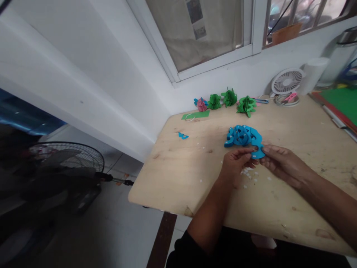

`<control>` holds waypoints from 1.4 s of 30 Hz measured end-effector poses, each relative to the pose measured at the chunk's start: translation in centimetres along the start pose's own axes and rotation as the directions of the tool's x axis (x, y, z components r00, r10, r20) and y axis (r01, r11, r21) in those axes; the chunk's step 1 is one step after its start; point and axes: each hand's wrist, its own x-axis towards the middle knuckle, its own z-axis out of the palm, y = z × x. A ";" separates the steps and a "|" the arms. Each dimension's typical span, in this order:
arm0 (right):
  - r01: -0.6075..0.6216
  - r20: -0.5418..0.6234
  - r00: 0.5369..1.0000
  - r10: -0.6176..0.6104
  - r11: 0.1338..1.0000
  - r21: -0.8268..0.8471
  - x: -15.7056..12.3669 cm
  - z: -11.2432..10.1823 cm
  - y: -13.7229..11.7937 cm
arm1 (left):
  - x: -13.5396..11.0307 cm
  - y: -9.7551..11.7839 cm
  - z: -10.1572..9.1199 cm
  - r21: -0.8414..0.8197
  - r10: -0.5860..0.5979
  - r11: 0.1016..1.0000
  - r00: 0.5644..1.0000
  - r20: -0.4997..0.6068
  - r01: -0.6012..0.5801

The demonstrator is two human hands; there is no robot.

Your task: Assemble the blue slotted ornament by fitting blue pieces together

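Between my two hands is a blue paper cutout (258,153) with curved edges and a small white patch near its lower edge. My left hand (237,159) pinches its left side, fingers closed. On the right side, my right hand (280,160) grips it between thumb and fingers. Just beyond lies a cluster of blue curved paper pieces (240,135), some marked with small white patches; whether it is joined to the held cutout I cannot tell. Small white paper bits (248,174) are scattered on the table below my hands.
A blue scrap (183,136) lies left on the wooden table (167,167). Along the wall sit green paper shapes (230,97), a pink-and-blue one (201,104), a green strip (199,115), a tape roll (287,100) and a small white fan (288,82). Green sheets (338,106) lie right.
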 end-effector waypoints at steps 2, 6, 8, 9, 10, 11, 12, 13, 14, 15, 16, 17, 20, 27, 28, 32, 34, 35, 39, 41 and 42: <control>-0.021 0.004 1.000 0.021 1.000 0.020 0.0 0.1 0.0 | 0.0 0.0 0.1 -0.001 -0.009 1.000 1.000 0.014 0.009; -0.013 -0.013 1.000 0.013 1.000 0.002 0.0 0.2 0.3 | 0.0 -0.2 0.2 0.046 0.016 0.999 1.000 0.022 -0.017; 0.021 -0.026 0.999 -0.021 1.000 -0.015 0.0 0.4 0.4 | 0.1 -0.4 0.2 0.065 0.046 0.997 0.999 0.022 -0.047; 0.034 -0.036 0.999 -0.035 0.999 -0.021 0.0 0.4 0.5 | 0.1 -0.5 0.2 0.075 0.065 0.995 0.998 0.021 -0.066; 0.043 -0.047 0.998 -0.045 0.999 -0.026 0.0 0.5 0.5 | 0.2 -0.6 0.2 0.086 0.086 0.992 0.996 0.019 -0.087; 0.051 -0.060 0.997 -0.053 0.998 -0.033 0.0 0.6 0.6 | 0.3 -0.7 0.2 0.102 0.105 0.989 0.994 0.016 -0.106; 0.057 -0.070 0.996 -0.060 0.998 -0.041 0.0 0.6 0.6 | 0.3 -0.8 0.2 0.122 0.124 0.985 0.992 0.012 -0.125; 0.064 -0.081 0.994 -0.067 0.997 -0.049 0.0 0.6 0.8 | 0.4 -0.9 0.2 0.144 0.144 0.979 0.989 0.008 -0.144; 0.071 -0.094 0.993 -0.076 0.996 -0.059 0.0 0.6 0.9 | 0.4 -1.1 0.2 0.168 0.168 0.972 0.986 0.001 -0.165; 0.076 -0.108 0.991 -0.084 0.995 -0.070 0.1 0.6 1.1 | 0.5 -1.2 0.2 0.193 0.192 0.963 0.981 -0.007 -0.187; 0.082 -0.123 0.988 -0.092 0.993 -0.084 0.1 0.5 1.2 | 0.5 -1.4 0.2 0.220 0.219 0.952 0.976 -0.014 -0.210; 0.086 -0.136 0.986 -0.100 0.991 -0.102 0.1 0.4 1.4 | 0.5 -1.5 0.3 0.245 0.247 0.941 0.969 -0.023 -0.234; 0.111 -0.144 0.980 -0.136 0.979 -0.170 0.1 0.2 1.5 | 0.5 -1.7 0.3 0.280 0.305 0.919 0.951 -0.058 -0.277; 0.161 0.005 0.987 -0.162 0.981 -0.107 0.0 0.5 1.1 | 0.4 -0.9 0.4 0.143 0.218 0.968 0.973 -0.074 -0.206; 0.159 0.013 0.987 -0.158 0.983 -0.095 0.0 0.5 1.1 | 0.4 -0.8 0.4 0.124 0.209 0.972 0.975 -0.072 -0.199; 0.139 -0.029 0.989 -0.143 0.984 -0.114 0.1 0.6 1.3 | 0.4 -0.8 0.5 0.083 0.187 0.980 0.980 -0.071 -0.181; 0.123 -0.082 0.987 -0.136 0.981 -0.148 0.1 0.6 1.2 | 0.3 -0.8 0.5 0.092 0.187 0.979 0.979 -0.083 -0.180; 0.114 -0.108 0.985 -0.133 0.980 -0.163 0.1 0.6 1.2 | 0.3 -0.8 0.5 0.099 0.189 0.979 0.978 -0.086 -0.181; 0.085 -0.197 0.971 -0.137 0.965 -0.249 -0.1 0.6 0.9 | 0.3 -0.8 0.5 0.123 0.209 0.973 0.974 -0.086 -0.198; 0.075 -0.220 0.965 -0.142 0.955 -0.287 -0.1 0.6 0.7 | 0.3 -0.7 0.5 0.129 0.217 0.970 0.972 -0.087 -0.205; 0.077 -0.223 0.964 -0.148 0.951 -0.300 -0.2 0.6 0.7 | 0.3 -0.7 0.5 0.133 0.218 0.969 0.972 -0.085 -0.206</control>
